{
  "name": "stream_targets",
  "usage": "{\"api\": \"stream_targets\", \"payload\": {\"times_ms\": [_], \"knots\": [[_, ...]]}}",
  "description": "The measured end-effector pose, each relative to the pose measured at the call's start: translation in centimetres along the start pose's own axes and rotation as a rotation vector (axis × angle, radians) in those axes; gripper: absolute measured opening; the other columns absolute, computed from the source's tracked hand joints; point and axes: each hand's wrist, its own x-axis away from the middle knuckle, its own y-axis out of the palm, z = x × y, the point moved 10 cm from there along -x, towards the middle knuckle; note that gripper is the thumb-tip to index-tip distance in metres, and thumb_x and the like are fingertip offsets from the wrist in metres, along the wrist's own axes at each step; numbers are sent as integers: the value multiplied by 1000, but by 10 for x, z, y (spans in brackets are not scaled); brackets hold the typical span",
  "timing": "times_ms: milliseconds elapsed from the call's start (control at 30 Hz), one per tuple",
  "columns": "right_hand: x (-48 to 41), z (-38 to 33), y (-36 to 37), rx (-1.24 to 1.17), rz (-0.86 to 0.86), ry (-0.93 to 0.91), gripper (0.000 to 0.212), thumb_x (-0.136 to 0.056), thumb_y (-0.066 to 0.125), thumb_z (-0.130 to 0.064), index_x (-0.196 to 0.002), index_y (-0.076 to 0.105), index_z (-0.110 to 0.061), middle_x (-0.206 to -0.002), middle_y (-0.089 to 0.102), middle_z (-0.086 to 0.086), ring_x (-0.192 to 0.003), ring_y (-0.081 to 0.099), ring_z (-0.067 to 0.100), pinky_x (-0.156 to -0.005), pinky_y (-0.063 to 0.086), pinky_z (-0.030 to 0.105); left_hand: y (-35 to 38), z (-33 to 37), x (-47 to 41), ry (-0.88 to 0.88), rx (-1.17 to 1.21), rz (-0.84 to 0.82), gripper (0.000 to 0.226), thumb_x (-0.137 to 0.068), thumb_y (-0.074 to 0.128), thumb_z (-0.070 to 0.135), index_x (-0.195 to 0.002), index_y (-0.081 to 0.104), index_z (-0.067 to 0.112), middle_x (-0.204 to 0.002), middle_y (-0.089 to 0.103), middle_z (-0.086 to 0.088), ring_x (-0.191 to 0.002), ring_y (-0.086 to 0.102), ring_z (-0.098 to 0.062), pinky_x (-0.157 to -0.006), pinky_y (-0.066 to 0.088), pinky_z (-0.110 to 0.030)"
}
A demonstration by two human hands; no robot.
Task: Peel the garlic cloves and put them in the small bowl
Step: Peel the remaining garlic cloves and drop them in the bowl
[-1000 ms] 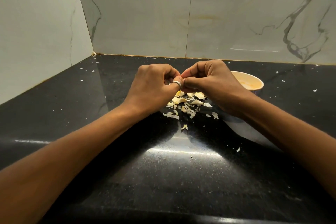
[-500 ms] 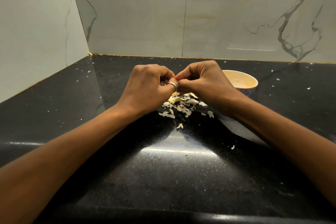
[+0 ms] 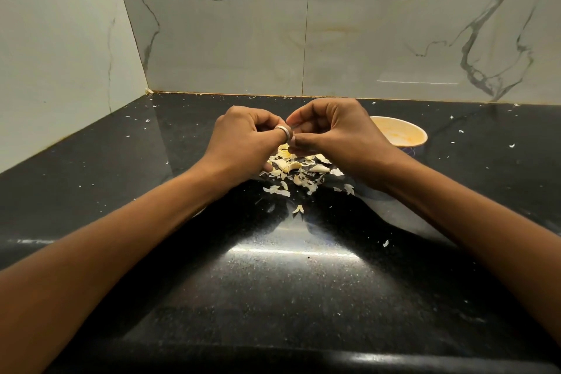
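Note:
My left hand (image 3: 243,143), with a silver ring on its thumb, and my right hand (image 3: 337,133) meet fingertip to fingertip above the black counter. Both have curled fingers pinching something small between them; it is almost fully hidden, so the garlic clove itself hardly shows. Directly under the hands lies a heap of pale garlic skins and cloves (image 3: 299,170). The small bowl (image 3: 406,133), yellowish inside with a dark outside, stands just behind and to the right of my right hand.
Marble-patterned tiled walls close the counter (image 3: 273,282) at the back and on the left. Small white skin flecks (image 3: 385,242) are scattered over the black surface. A bright light reflection lies near the counter's middle.
Both hands stayed together over the heap, with the fingers shifting slightly. The head camera tilted a little, so the scene sits slightly lower and further left.

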Motion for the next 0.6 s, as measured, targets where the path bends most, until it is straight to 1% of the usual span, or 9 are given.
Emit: {"api": "stream_targets", "payload": {"times_ms": [100, 200, 300, 400, 467, 600], "knots": [[0, 0, -4, -63, 10, 25, 19, -85, 75, 3, -101, 73, -6, -88, 76, 14, -78, 75, 21, -75, 62, 34, 2, -9, -1, -92, 107, -9, 14, -90, 67, 16, -79, 75, 14, -75, 67, -7, -63, 61, -8, -52, 54, -29], [0, 0, -7, -154, 21, 55, 18, -85, 75, 3, -101, 74, -4, -90, 76, 15, -76, 71, 16, -70, 60, 27, 2, -15, -1, -155, 145, -20, 14, -92, 67, 18, -83, 75, 11, -78, 67, -5, -64, 61, -5, -53, 53, -27], [0, 0, -8, -212, 27, 70, 17, -85, 74, 3, -100, 74, -4, -94, 77, 14, -81, 72, 18, -72, 59, 27, 3, -15, -1, -167, 149, -26, 16, -93, 67, 20, -84, 75, 10, -79, 67, -6, -65, 60, -6, -52, 53, -27], [1, 2, -10, -269, 43, 96, 16, -85, 73, 2, -100, 74, -5, -97, 78, 12, -86, 73, 19, -75, 59, 27, 1, -14, -1, -171, 151, -18, 16, -94, 65, 19, -84, 74, 11, -78, 66, -6, -65, 60, -8, -51, 52, -26], [0, 4, -12, -311, 60, 119, 15, -86, 73, 1, -98, 74, -7, -98, 78, 10, -87, 73, 18, -76, 59, 25, 1, -14, -1, -175, 152, -19, 16, -94, 65, 18, -83, 73, 11, -78, 65, -5, -66, 60, -9, -50, 52, -26], [0, 5, -15, -350, 87, 139, 14, -85, 74, 0, -95, 74, -10, -96, 78, 10, -86, 74, 18, -80, 60, 27, 1, -12, -1, -172, 143, -14, 16, -94, 64, 18, -82, 73, 12, -76, 65, -4, -64, 59, -8, -49, 51, -25]]}}
